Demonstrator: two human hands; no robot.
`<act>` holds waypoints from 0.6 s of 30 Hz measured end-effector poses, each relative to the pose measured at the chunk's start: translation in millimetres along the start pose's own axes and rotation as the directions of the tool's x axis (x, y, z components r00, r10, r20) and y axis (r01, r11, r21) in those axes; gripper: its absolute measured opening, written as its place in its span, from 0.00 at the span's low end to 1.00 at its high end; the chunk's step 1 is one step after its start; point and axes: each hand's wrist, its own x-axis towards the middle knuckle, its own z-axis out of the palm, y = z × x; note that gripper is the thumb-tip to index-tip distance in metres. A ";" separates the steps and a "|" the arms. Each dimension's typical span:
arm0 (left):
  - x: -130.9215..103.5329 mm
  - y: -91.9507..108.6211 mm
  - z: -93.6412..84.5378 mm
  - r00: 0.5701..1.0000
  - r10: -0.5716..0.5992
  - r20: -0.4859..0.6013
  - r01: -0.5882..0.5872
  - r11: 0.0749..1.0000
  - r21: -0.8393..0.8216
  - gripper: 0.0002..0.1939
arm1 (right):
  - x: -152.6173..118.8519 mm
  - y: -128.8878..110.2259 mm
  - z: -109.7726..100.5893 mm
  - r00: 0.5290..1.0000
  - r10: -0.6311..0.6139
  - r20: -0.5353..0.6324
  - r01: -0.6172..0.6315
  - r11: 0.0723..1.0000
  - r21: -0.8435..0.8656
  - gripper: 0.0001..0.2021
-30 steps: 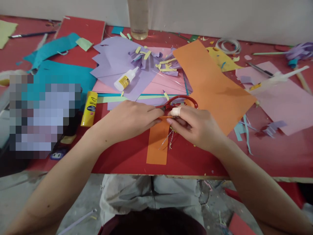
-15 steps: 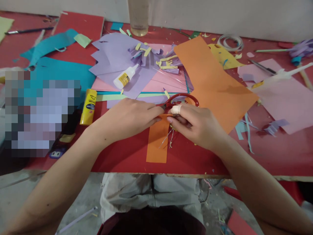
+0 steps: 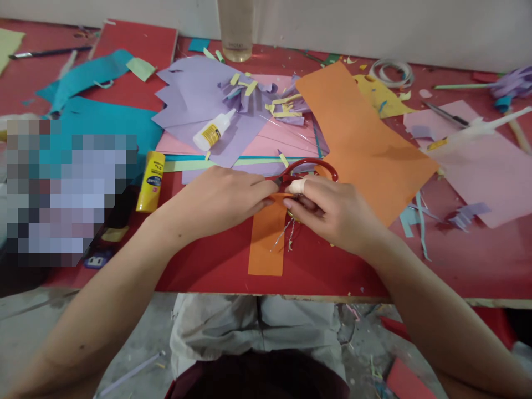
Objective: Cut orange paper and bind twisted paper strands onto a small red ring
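Note:
An orange paper strip point(image 3: 266, 244) hangs down toward me, its upper end folded over between my hands. My left hand point(image 3: 228, 194) is closed, pinching the left side of that fold. Across from it, my right hand point(image 3: 328, 208) grips the right side of the strip between thumb and fingers; a white wrap covers one fingertip. Just behind my fingers lie red-handled scissors point(image 3: 313, 162), their blades mostly hidden by the hands. Thin twisted silvery strings point(image 3: 290, 235) show below my right thumb.
A yellow glue stick point(image 3: 150, 182) stands left of my left wrist. Beyond the hands lie a white glue bottle point(image 3: 211, 132), purple paper point(image 3: 193, 83) and a large orange sheet point(image 3: 366, 144). A clear bottle point(image 3: 236, 30) is by the wall. Pink paper point(image 3: 490, 172) covers the right side.
Both hands stay in almost the same place. The folded end of the orange strip tilts slightly, and its lower end has shifted a little.

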 end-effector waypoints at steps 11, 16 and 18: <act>0.1 -0.9 2.2 0.998 0.023 -0.057 -0.023 1.000 0.001 0.11 | -0.7 -0.1 1.0 0.999 -0.025 -0.019 0.025 1.000 0.003 0.05; -0.9 -1.3 2.5 0.998 0.024 -0.057 -0.024 1.000 0.001 0.11 | -0.8 -0.1 0.7 0.999 -0.029 -0.016 0.029 1.000 0.007 0.05; -1.2 -1.5 3.1 0.998 0.025 -0.053 -0.024 1.000 0.006 0.10 | -0.7 -0.2 0.6 0.999 -0.033 -0.015 0.033 0.999 0.008 0.05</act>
